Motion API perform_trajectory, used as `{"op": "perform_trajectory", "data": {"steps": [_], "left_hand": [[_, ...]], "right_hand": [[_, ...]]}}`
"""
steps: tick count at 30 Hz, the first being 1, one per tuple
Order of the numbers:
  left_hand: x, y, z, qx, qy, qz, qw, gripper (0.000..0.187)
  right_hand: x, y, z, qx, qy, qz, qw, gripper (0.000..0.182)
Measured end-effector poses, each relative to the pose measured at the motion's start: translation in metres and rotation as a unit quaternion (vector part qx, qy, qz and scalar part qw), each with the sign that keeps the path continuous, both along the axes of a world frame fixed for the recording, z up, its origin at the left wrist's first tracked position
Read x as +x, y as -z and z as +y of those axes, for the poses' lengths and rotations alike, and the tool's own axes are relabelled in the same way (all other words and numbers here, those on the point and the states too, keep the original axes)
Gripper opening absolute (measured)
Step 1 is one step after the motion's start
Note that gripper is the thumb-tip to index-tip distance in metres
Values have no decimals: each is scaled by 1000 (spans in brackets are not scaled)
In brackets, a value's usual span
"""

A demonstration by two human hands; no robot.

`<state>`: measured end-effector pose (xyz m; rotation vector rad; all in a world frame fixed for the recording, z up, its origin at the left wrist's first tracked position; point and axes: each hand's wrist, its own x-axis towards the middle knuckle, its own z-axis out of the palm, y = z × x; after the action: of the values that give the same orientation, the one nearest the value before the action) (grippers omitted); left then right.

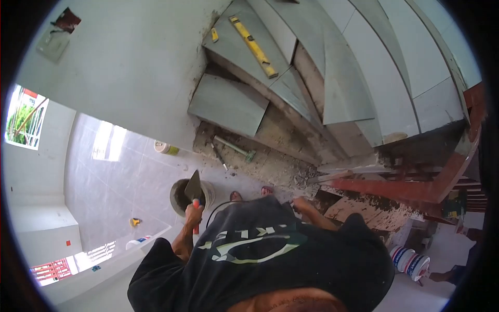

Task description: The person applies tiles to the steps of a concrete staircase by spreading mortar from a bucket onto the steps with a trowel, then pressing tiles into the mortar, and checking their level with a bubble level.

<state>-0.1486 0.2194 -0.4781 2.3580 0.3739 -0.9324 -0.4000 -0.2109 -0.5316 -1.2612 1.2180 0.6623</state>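
Observation:
My left hand [194, 212] is closed around the red handle of a pointed trowel [193, 187]. The trowel's grey blade points up and lies over the mouth of a bucket [208, 193], with grey material visible inside. My right hand [301, 204] is beside the lower right of my dark shirt, near the rubble at the stair foot. Its fingers look curled, and anything in them is hidden. A hammer [234, 147] with a greenish head and a thin dark-handled tool [219, 157] lie on the rough lowest step.
A yellow spirit level [253, 48] and a small yellow tool [214, 35] lie on a tiled stair. A loose-looking grey tile [228, 104] covers a lower step. A red metal beam [384, 190] runs along the right. Another person's hand [442, 277] is near white buckets [410, 262].

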Motion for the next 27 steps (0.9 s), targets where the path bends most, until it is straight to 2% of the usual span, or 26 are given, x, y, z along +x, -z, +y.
{"op": "perform_trajectory", "data": {"steps": [2,3,4,5,6,7,8,9,10,13,14,15,16,19,20,22,25,26,27], "left_hand": [[9,-17,-9,-42,44,-33,998,30],[14,-17,-9,-42,40,-29,998,30],[19,-16,-9,-58,44,-41,997,28],[24,-15,-8,-71,47,-53,995,27],[31,-15,-8,-67,37,-50,996,27],[34,-16,-5,-75,57,-74,993,26],[32,-16,-2,-83,80,-91,989,25],[31,-17,0,-77,76,-77,991,25],[31,-21,3,-70,65,-52,994,25],[27,-18,13,-48,28,-24,998,25],[22,-23,13,-39,9,-17,999,26],[14,-10,22,-42,-4,-31,999,28],[6,-18,22,-17,-1,-55,998,28],[-20,-16,29,-27,-171,47,984,29],[-32,-16,30,-40,-215,67,974,30],[-56,-13,31,-10,-227,85,970,30],[-81,-5,28,4,-238,98,966,31],[-91,-1,25,-2,-247,103,964,32],[-102,0,20,-7,-248,106,963,32]], "right_hand": [[-6,26,9,21,6,31,999,23],[-7,41,14,-192,-153,-9,969,24],[-1,43,9,-316,-236,-48,918,26],[6,44,5,-450,-306,-62,836,30],[35,41,-8,-506,-305,-75,803,36],[79,-23,-16,-532,-280,-92,794,45],[107,-19,-41,-585,-222,-158,764,48],[145,-58,-56,-619,-200,-168,741,48],[174,-52,-88,-684,-181,-239,665,52],[257,-67,-165,-645,-213,-108,726,66],[279,-59,-191,-666,-238,-137,694,68],[302,-52,-215,-668,-274,-115,682,71],[327,0,-268,-667,-301,-80,677,74],[363,12,-262,-622,-186,19,761,85],[366,17,-255,-612,-205,17,764,85],[374,20,-246,-676,-133,-15,725,88],[377,7,-248,-672,-99,-8,734,94],[379,1,-250,-677,-102,-9,729,94],[375,-2,-253,-652,-130,0,747,98]]}}
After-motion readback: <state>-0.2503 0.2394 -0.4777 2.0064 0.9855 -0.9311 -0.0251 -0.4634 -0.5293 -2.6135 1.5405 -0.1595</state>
